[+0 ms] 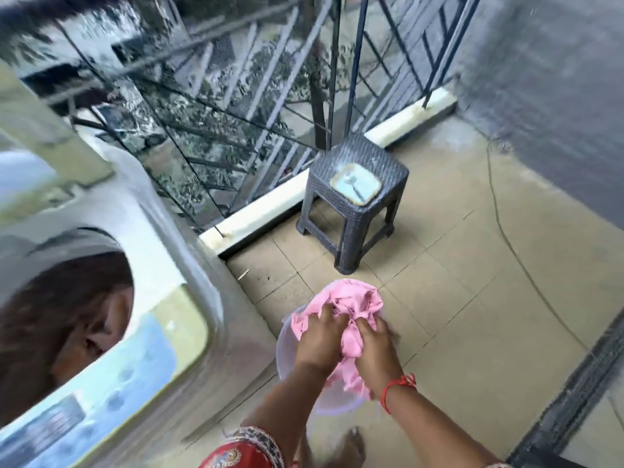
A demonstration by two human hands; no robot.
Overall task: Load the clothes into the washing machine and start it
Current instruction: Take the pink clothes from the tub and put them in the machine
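Fingers of the left hand [320,339] and right hand [374,346] are gripping pink cloth [351,309] bunched in the translucent tub [287,352] beneath them.

Soft, even daylight enters through the railing [236,96]; shadows faint. Strong motion blur left of the stool [354,194], smearing the washing machine [145,265]. Wide-angle bending at edges. Stool comparatively sharp; mild sheen on floor [472,282].

Washer opening [67,319] clear left; stool [354,194] ahead; floor [489,282] open right.
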